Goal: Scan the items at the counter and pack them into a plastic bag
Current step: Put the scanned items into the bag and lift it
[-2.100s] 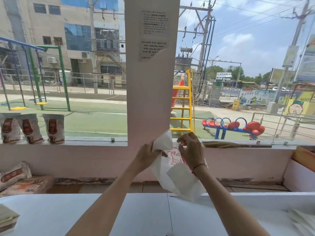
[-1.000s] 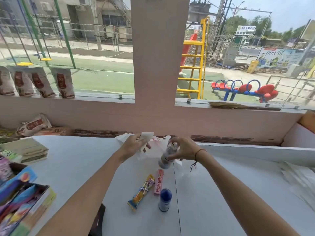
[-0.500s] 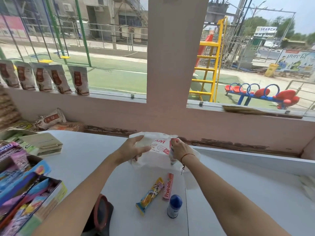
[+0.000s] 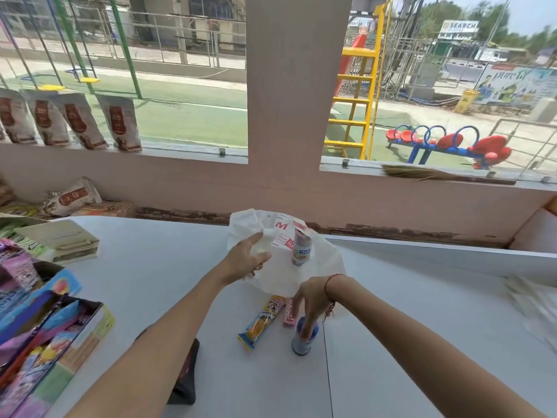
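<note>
While the left hand point(image 4: 245, 260) pinches the near edge of the thin white plastic bag with red print point(image 4: 316, 273) at the centre of the frame, holding its mouth up off the white counter point(image 4: 422, 327), the right hand point(image 4: 310, 300) curls down just below it, fingertips closing on the cap of the small blue-capped bottle point(image 4: 303, 342) standing upright; whether the grip is firm I cannot tell. A second small bottle with a blue label point(image 4: 301, 250) shows through the film, already inside. The bag looks feather-light, limp and slippery, likely to collapse unless its rim is kept taut. The bottles seem rigid and light, best taken around the cap or shoulder. Left of the standing bottle lie a yellow-and-blue snack wrapper point(image 4: 261, 322) and, partly under the right hand, a pink candy stick point(image 4: 287, 315); both seem light and crinkly, best lifted by their long sides. Legible writing is scarce: a red "M" on the bag, and "SEARCH" on a signboard point(image 4: 459, 26) at the upper right.
</note>
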### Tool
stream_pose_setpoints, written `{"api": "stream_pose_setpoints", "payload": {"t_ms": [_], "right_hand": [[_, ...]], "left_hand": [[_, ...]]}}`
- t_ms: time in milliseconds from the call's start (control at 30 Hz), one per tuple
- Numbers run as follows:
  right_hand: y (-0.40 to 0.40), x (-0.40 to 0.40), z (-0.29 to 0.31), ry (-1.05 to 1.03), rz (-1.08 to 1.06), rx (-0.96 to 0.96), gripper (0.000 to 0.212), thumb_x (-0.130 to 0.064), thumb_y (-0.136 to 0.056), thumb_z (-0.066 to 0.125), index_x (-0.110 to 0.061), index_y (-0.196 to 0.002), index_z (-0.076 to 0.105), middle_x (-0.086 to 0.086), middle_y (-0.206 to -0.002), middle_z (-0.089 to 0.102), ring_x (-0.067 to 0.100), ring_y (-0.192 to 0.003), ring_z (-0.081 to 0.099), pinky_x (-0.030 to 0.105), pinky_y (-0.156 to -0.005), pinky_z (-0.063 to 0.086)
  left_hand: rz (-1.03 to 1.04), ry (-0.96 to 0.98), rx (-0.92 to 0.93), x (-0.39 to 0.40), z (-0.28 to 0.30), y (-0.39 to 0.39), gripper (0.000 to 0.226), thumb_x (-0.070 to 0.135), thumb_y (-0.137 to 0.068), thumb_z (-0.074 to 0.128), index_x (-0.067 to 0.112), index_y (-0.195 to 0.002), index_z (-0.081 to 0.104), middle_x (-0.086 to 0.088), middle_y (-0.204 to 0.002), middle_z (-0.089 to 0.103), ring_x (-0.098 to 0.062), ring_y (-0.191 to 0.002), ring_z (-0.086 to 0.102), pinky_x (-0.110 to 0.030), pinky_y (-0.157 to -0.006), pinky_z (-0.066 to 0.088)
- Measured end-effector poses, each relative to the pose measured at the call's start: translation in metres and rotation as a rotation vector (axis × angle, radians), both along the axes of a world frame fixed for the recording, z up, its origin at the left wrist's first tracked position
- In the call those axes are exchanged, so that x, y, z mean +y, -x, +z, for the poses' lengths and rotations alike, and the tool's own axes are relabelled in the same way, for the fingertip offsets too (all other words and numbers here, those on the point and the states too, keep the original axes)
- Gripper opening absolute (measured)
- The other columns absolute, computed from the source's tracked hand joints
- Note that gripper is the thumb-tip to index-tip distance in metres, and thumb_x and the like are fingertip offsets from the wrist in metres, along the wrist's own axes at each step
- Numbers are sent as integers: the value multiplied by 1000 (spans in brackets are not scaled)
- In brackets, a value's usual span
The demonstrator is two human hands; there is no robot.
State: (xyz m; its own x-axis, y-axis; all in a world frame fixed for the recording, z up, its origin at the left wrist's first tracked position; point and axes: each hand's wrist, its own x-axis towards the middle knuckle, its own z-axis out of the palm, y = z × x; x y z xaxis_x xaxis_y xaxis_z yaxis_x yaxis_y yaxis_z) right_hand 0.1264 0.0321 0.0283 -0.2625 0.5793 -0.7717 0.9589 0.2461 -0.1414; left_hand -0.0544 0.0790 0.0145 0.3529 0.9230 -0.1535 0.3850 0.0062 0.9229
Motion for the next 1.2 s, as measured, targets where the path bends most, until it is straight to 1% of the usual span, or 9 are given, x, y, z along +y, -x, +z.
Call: {"api": "stream_pose_setpoints", "payload": {"t_ms": [200,333,500,633,733,833,1000,1100,1200], "right_hand": [[-1,19,43,-232,-125,155,37,-26,-78,74,-15,-112,68,9,-112,69,22,-77,71,28,-75,60],[4,46,57,-633,-136,210,39,-31,-79,71,-14,-114,65,7,-113,67,26,-95,64,37,-86,56],[18,66,1,-651,-100,66,36,-18,-88,58,-17,-125,60,14,-127,51,32,-112,53,37,-93,46],[25,43,-22,-1076,3,166,22,-1,-88,50,-5,-99,68,17,-111,55,35,-100,55,40,-80,51],[35,13,-31,-793,262,383,20,-9,-83,63,-12,-102,69,11,-106,64,27,-95,60,39,-80,55],[38,-4,-54,-535,416,171,48,-11,-80,66,-21,-126,58,5,-121,63,26,-110,52,38,-90,50],[29,-5,-64,-717,447,311,24,-16,-86,62,-18,-109,68,4,-111,70,24,-111,53,35,-89,48],[14,2,-44,-833,161,566,21,-20,-84,67,-17,-105,71,3,-103,72,19,-92,62,23,-76,47],[2,23,-34,-1008,-32,532,20,-22,-86,65,-15,-104,71,6,-98,72,24,-82,66,27,-64,50]], "left_hand": [[12,-22,2,-6,-1,2,61,22,-92,56,21,-147,29,0,-80,55,-12,-66,51,-26,-61,47],[46,10,-27,-9,-3,9,64,26,-92,56,22,-148,26,-4,-88,54,-16,-69,51,-29,-64,48],[63,34,-68,-18,-1,14,65,22,-92,56,20,-149,25,-2,-75,49,-13,-61,46,-25,-58,44],[94,11,-77,-26,-4,16,62,22,-93,55,21,-148,27,-2,-78,49,-11,-61,46,-22,-56,43],[137,-28,12,-30,-10,15,62,27,-94,52,22,-149,24,-8,-101,56,-11,-70,53,-19,-61,47],[130,-27,21,-34,-16,16,61,27,-94,52,26,-149,24,-21,-110,58,-12,-69,51,-23,-64,48],[134,-53,51,-34,-15,21,59,28,-94,52,29,-147,26,-21,-126,55,-22,-76,56,-22,-68,50],[174,-14,5,-34,-14,24,60,27,-93,53,26,-147,28,-15,-102,57,-14,-68,53,-24,-61,47],[210,13,-71,-35,-13,28,53,25,-94,52,26,-144,34,-4,-84,54,-11,-58,45,-29,-59,44]]}}
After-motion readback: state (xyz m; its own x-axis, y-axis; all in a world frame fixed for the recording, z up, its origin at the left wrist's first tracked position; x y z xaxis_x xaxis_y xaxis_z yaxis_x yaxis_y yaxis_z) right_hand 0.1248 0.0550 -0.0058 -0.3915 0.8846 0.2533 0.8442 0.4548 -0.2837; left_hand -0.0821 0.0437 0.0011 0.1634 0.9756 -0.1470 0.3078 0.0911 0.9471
